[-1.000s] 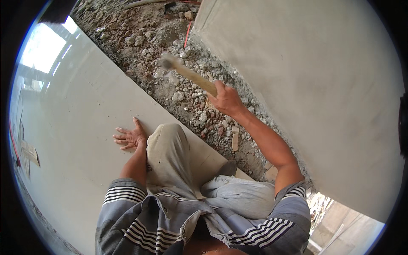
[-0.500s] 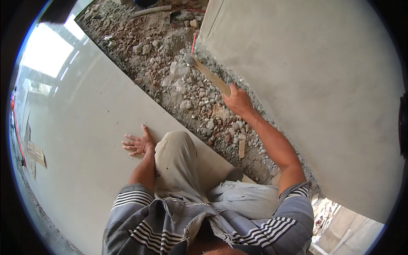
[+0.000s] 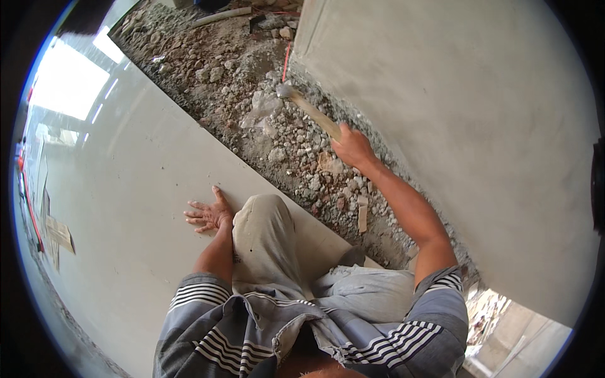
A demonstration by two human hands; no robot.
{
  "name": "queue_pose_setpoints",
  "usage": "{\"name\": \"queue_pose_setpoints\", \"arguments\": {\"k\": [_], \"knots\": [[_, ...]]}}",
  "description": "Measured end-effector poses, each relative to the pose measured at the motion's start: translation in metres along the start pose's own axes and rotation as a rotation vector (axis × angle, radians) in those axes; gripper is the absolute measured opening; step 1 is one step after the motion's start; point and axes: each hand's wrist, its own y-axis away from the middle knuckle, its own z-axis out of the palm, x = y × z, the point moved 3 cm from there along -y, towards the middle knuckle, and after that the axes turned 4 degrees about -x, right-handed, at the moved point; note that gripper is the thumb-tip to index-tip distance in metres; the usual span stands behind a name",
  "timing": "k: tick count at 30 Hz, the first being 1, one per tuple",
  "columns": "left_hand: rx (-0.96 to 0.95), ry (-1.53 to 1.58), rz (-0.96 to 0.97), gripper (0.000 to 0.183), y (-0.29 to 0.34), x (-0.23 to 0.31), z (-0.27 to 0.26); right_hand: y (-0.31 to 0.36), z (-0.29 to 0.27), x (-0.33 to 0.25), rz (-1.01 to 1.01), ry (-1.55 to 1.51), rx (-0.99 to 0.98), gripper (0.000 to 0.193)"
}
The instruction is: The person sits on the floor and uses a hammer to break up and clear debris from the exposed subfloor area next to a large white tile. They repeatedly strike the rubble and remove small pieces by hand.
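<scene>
a hammer (image 3: 313, 113) with a straight wooden handle and a stubby, rounded grey head is above centre in the frame, slanting over a strip of rubble (image 3: 280, 154); whether its head touches the stones is hard to tell. the right hand (image 3: 354, 145) is closed around the lower end of the tan handle, the bare forearm running down toward the lower right. the left hand (image 3: 213, 213), left of centre, is spread with its fingers apart, palm down on a smooth, pale floor (image 3: 126, 189) whose sheen throws back bright window shapes at the upper left. the rubble is coarse and loose, a mix of jagged grey lumps, reddish chips and brown soil, bounded by the floor's clean straight edge. a flat tan strip (image 3: 362, 214) lies on it near the lower centre, a thin red line (image 3: 287, 62) stands out just above the hammer's head, and a pale rounded pole (image 3: 220, 17) lies at the top. a broad matte grey surface (image 3: 466, 126), softly mottled, fills the right, crumbly where it meets the stones. worn, dusty trousers (image 3: 261, 239) crease over a bent knee beside the left hand.
</scene>
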Motion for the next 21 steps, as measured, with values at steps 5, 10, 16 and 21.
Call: {"name": "queue_pose_setpoints", "arguments": {"k": [5, 10, 16, 21], "knots": [[0.040, -0.022, 0.012, 0.111, 0.003, 0.003, -0.006, 0.009, -0.018, -0.022, -0.711, 0.220, 0.415, 0.027], [0.033, -0.016, 0.015, 0.111, 0.005, -0.001, 0.000, -0.014, -0.015, 0.044, 0.026, 0.439, 0.116, 0.023], [0.054, -0.008, 0.004, 0.112, -0.003, -0.002, 0.006, -0.009, 0.004, -0.011, -0.143, 0.091, 0.065, 0.027], [0.055, -0.009, 0.013, 0.112, -0.003, -0.002, 0.004, 0.003, -0.009, -0.049, -0.742, 0.265, 0.451, 0.030]]}}
